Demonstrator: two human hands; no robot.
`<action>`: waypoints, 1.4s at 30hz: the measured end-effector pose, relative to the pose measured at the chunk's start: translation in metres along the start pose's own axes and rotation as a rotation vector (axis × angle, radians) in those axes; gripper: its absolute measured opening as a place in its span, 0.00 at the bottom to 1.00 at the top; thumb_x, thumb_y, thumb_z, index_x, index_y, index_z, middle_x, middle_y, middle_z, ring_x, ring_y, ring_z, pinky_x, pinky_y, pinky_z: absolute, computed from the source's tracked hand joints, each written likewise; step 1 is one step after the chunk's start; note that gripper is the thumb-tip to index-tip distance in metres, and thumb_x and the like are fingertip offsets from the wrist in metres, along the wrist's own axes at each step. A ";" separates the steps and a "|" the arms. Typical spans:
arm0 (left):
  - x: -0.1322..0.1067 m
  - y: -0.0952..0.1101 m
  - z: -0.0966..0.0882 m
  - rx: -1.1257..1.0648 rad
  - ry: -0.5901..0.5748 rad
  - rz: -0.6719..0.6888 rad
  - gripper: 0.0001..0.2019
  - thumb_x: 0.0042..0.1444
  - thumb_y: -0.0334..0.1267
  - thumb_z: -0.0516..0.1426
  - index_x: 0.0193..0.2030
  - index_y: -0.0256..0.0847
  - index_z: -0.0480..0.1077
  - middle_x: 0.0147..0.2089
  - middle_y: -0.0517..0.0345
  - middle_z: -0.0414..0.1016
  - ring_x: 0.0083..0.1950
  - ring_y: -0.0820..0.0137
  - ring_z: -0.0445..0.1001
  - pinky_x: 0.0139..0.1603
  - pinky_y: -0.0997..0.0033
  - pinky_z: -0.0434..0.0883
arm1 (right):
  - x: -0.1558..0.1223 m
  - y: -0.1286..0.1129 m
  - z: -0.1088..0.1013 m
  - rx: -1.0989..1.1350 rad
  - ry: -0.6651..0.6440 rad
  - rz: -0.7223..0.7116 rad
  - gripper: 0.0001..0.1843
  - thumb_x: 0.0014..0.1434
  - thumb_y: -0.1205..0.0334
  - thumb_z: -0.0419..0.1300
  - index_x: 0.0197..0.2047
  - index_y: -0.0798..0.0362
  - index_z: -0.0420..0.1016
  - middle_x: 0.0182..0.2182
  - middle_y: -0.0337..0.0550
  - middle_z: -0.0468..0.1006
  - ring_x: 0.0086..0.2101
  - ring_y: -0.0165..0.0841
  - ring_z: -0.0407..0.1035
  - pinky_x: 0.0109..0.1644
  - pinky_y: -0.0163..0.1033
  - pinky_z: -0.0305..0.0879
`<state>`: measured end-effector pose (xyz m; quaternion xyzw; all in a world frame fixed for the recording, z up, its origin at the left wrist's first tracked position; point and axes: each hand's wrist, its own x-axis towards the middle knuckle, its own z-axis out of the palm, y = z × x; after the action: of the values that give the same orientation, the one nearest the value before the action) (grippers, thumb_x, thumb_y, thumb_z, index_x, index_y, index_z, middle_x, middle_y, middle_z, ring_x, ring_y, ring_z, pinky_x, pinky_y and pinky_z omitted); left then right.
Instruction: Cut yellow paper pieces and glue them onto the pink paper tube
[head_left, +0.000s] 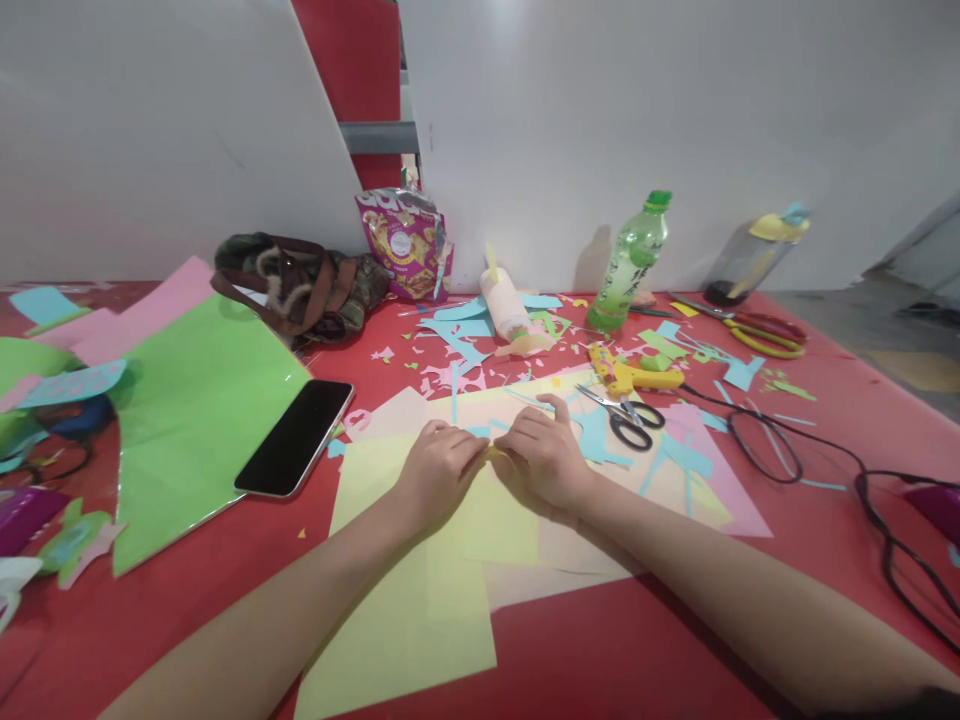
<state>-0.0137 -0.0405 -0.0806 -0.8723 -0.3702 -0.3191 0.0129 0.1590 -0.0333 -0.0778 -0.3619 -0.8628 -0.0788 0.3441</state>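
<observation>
My left hand (442,468) and my right hand (546,455) meet over the sheets of coloured paper, fingertips close together. Between them they pinch a small piece of yellow paper (493,453), mostly covered by the fingers. Both hands are closed on it, though the right little finger sticks up. Beneath lie pale yellow sheets (405,600) and a pale pink sheet. Just right of my right hand, scissors (628,425) with black handles rest on the paper, beside a yellow hot glue gun (630,374).
A phone (296,438) and green sheets (191,420) lie left. Behind stand a camouflage bag (315,290), a purple snack bag (405,245), a paper roll (504,305) and a green bottle (631,265). A black cable (847,450) loops at right; paper scraps litter the red table.
</observation>
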 end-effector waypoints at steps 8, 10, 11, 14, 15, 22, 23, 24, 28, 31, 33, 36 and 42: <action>0.000 0.004 -0.003 0.079 0.008 -0.012 0.11 0.59 0.33 0.48 0.29 0.37 0.68 0.26 0.57 0.74 0.28 0.73 0.69 0.38 0.68 0.59 | 0.000 -0.004 0.000 0.047 -0.038 0.013 0.06 0.53 0.67 0.53 0.32 0.55 0.70 0.24 0.38 0.74 0.32 0.30 0.64 0.53 0.47 0.43; 0.001 0.005 -0.005 0.088 0.012 -0.005 0.11 0.59 0.32 0.48 0.29 0.37 0.68 0.26 0.58 0.74 0.28 0.73 0.69 0.37 0.68 0.58 | 0.001 -0.005 -0.001 0.043 -0.061 0.015 0.06 0.53 0.68 0.52 0.30 0.55 0.70 0.22 0.38 0.73 0.31 0.30 0.64 0.53 0.47 0.43; 0.001 0.006 -0.005 0.088 0.013 -0.004 0.11 0.59 0.32 0.48 0.29 0.37 0.68 0.26 0.58 0.74 0.28 0.73 0.69 0.37 0.68 0.58 | 0.001 -0.006 -0.001 0.035 -0.071 0.016 0.07 0.53 0.69 0.51 0.28 0.55 0.70 0.21 0.37 0.72 0.30 0.30 0.64 0.53 0.47 0.43; 0.001 0.006 -0.005 0.082 0.012 -0.009 0.11 0.59 0.32 0.48 0.28 0.37 0.67 0.26 0.58 0.74 0.29 0.73 0.69 0.38 0.68 0.58 | 0.002 -0.006 -0.002 0.009 -0.078 0.007 0.09 0.54 0.69 0.50 0.26 0.54 0.69 0.20 0.37 0.71 0.29 0.29 0.63 0.53 0.46 0.44; 0.001 0.006 -0.005 0.081 0.007 -0.011 0.11 0.59 0.32 0.48 0.29 0.37 0.68 0.27 0.58 0.74 0.29 0.73 0.70 0.38 0.68 0.58 | 0.002 -0.006 -0.003 0.001 -0.072 0.000 0.10 0.54 0.69 0.50 0.25 0.54 0.68 0.19 0.37 0.71 0.29 0.29 0.62 0.52 0.46 0.44; -0.001 0.005 -0.004 0.071 -0.074 0.012 0.12 0.60 0.33 0.46 0.33 0.36 0.68 0.29 0.55 0.74 0.32 0.71 0.70 0.41 0.66 0.58 | 0.003 -0.006 -0.004 -0.028 -0.049 -0.004 0.11 0.54 0.70 0.50 0.23 0.54 0.68 0.18 0.35 0.68 0.28 0.28 0.61 0.52 0.44 0.46; -0.001 0.006 -0.004 0.073 -0.080 0.004 0.12 0.60 0.32 0.45 0.32 0.36 0.68 0.29 0.55 0.74 0.32 0.71 0.70 0.41 0.66 0.58 | 0.003 -0.007 -0.004 -0.027 -0.047 -0.009 0.11 0.53 0.70 0.50 0.23 0.54 0.69 0.18 0.35 0.67 0.28 0.28 0.61 0.52 0.44 0.46; -0.001 0.007 -0.004 0.077 -0.082 -0.006 0.12 0.60 0.32 0.45 0.31 0.36 0.68 0.29 0.55 0.74 0.31 0.71 0.70 0.41 0.66 0.58 | 0.003 -0.007 -0.003 -0.025 -0.045 -0.011 0.11 0.53 0.70 0.50 0.23 0.54 0.69 0.18 0.35 0.67 0.28 0.28 0.61 0.52 0.44 0.46; 0.000 0.009 -0.005 0.105 -0.077 -0.041 0.14 0.60 0.31 0.44 0.28 0.37 0.67 0.27 0.56 0.72 0.29 0.72 0.68 0.40 0.66 0.57 | 0.002 -0.008 -0.001 -0.014 -0.040 0.018 0.08 0.53 0.68 0.52 0.26 0.54 0.69 0.21 0.37 0.70 0.32 0.30 0.62 0.53 0.46 0.44; 0.001 0.009 -0.005 0.116 -0.085 -0.038 0.14 0.60 0.31 0.44 0.28 0.37 0.66 0.26 0.56 0.71 0.28 0.72 0.67 0.39 0.66 0.57 | 0.001 -0.009 0.000 -0.010 -0.066 0.023 0.06 0.52 0.69 0.52 0.26 0.53 0.69 0.24 0.37 0.72 0.33 0.30 0.63 0.53 0.46 0.43; 0.000 0.010 -0.005 0.110 -0.098 -0.032 0.14 0.60 0.31 0.43 0.27 0.37 0.66 0.26 0.56 0.71 0.29 0.72 0.67 0.39 0.66 0.57 | 0.001 -0.008 0.001 -0.015 -0.075 0.017 0.07 0.51 0.69 0.52 0.25 0.53 0.68 0.26 0.37 0.72 0.34 0.30 0.62 0.53 0.46 0.43; 0.000 0.011 -0.006 0.102 -0.123 -0.015 0.14 0.60 0.30 0.44 0.26 0.37 0.66 0.26 0.56 0.71 0.29 0.71 0.67 0.39 0.66 0.58 | 0.000 -0.007 0.002 -0.025 -0.050 -0.003 0.07 0.50 0.70 0.53 0.23 0.54 0.68 0.28 0.38 0.73 0.35 0.30 0.62 0.53 0.46 0.43; 0.000 0.013 -0.006 0.109 -0.168 -0.018 0.14 0.59 0.29 0.44 0.27 0.36 0.67 0.24 0.56 0.69 0.29 0.70 0.66 0.37 0.65 0.59 | -0.001 -0.007 0.001 -0.015 -0.040 -0.015 0.08 0.50 0.69 0.53 0.22 0.53 0.68 0.30 0.39 0.73 0.36 0.31 0.62 0.53 0.47 0.44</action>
<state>-0.0085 -0.0516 -0.0725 -0.8907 -0.3946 -0.2243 0.0263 0.1540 -0.0386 -0.0781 -0.3594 -0.8715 -0.0805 0.3238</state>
